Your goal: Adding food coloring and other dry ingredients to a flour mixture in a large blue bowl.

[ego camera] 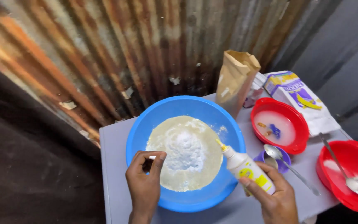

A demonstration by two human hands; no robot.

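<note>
The right hand (276, 199) grips a white squeeze bottle (247, 168), its long axis tilted, nozzle aimed up-left over the blue bowl (146, 124) of flour. The left hand (145, 180), fingers pinched on something small and white, rests at the bowl's near rim.

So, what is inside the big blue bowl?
The blue bowl holds pale flour with a heap of white powder on top. Whatever lies under the flour is covered.
</note>
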